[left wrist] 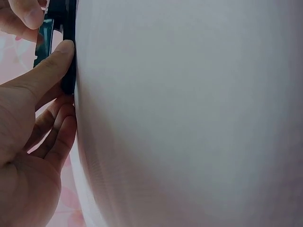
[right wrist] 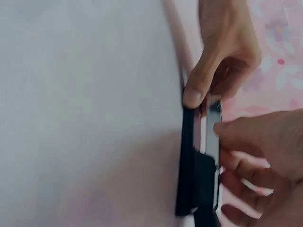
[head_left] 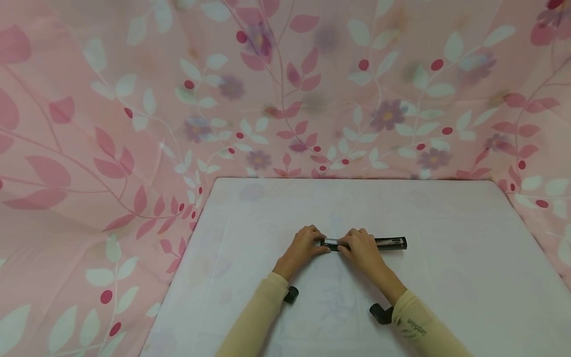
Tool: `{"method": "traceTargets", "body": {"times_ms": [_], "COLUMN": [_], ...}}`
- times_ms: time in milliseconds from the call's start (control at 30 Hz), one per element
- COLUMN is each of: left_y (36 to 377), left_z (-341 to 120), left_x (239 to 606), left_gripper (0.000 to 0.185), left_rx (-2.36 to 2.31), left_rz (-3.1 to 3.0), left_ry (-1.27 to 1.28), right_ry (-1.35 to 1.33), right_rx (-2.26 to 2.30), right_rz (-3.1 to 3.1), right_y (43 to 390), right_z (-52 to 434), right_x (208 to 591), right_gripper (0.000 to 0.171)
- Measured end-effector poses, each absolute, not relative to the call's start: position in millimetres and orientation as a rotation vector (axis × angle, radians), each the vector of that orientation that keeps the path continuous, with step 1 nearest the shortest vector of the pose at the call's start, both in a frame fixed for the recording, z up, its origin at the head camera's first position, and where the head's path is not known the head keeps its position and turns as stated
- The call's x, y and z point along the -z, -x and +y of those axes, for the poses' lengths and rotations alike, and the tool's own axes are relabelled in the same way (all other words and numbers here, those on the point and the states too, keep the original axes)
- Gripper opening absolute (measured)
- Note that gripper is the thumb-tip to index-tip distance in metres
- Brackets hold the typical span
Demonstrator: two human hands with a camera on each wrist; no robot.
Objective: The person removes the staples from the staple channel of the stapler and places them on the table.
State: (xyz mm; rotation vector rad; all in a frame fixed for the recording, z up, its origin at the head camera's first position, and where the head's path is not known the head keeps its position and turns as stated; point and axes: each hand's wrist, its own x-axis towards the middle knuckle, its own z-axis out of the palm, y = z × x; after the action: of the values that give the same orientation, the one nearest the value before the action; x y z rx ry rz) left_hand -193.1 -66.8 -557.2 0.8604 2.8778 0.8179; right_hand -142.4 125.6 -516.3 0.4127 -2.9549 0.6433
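Note:
A black stapler (head_left: 392,243) lies lengthwise across the white table, its top cover swung back to the right and its metal staple channel (right wrist: 212,135) exposed. My left hand (head_left: 303,250) pinches the left end of the base, with the thumb along its near side in the left wrist view. Over the middle of the stapler, my right hand (head_left: 363,252) holds the metal channel between thumb and fingers, as the right wrist view shows. A gap separates the channel from the black base (right wrist: 186,161). The right hand hides part of the stapler from above.
The table (head_left: 464,223) has a white cloth. Pink curtains (head_left: 285,89) with flowers and leaves stand behind it and along its sides. Black wrist devices (head_left: 381,314) stick out beside the cream sleeves (head_left: 256,317).

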Motion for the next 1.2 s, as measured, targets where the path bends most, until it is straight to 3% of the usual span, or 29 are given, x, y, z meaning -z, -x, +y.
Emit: {"method": "traceTargets", "body": {"times_ms": [633,1200], "left_y": [195,196], "left_z": [-69,-69], "left_x": [557,556], "left_gripper": [0.036,0.035], "left_rx": [-0.796,-0.825], "left_rz": [2.862,2.855], "left_ry": [-0.858,-0.864], "right_ry": [-0.189,-0.268], "right_rx": [-0.897,-0.591], "right_rz": [-2.881,-2.833], "right_y": [141,148], "right_z": [117,114], "right_x": [522,516], "right_gripper": [0.01,0.015]}}
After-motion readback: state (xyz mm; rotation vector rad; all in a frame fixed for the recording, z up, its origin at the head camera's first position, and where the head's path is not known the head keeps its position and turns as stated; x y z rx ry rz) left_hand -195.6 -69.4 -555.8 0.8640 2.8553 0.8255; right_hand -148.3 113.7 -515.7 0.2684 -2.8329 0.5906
